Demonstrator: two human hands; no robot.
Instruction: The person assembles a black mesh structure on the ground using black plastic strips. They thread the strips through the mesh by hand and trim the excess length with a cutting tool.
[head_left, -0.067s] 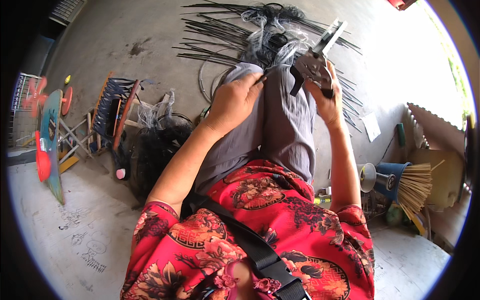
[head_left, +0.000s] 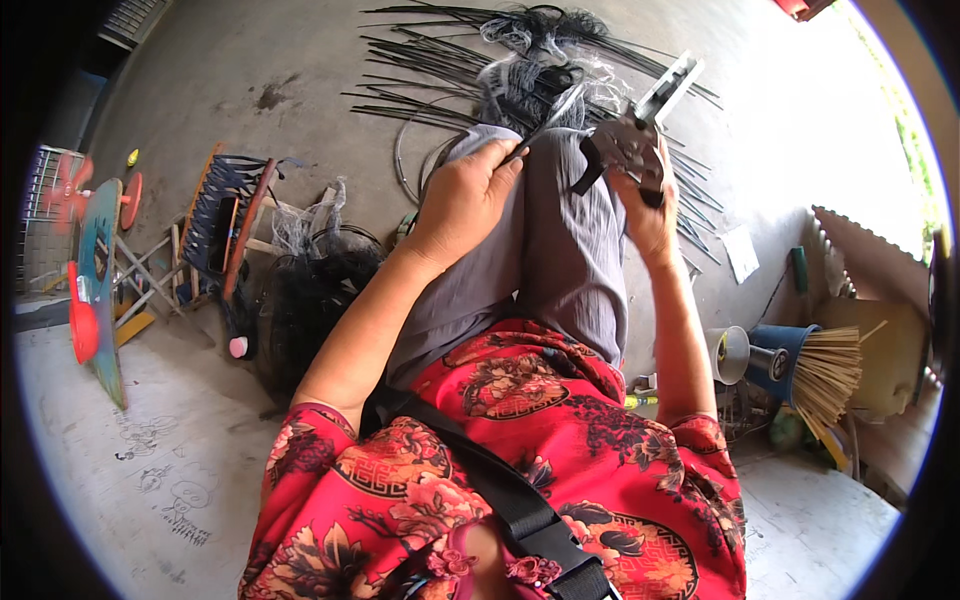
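My left hand is closed over my left knee. It pinches a thin dark rod with a paler far end, slanting up and away to the right. My right hand is wrapped round a metal hand tool with a dark brown body, a black lever and a long slotted silver rail pointing up to the right. The tool is held above my right knee, apart from the rod. Beyond my knees lies a tangle of black and whitish netting on several long thin black rods.
At left stand a folding stool with dark woven straps and a blue-green board with red parts. Dark netting is heaped beside my left leg. A blue bucket of thin wooden sticks is at right, near a white paper.
The rod in my left hand now tilts upward and shows more of its length. My right hand and the metal tool have come slightly lower.
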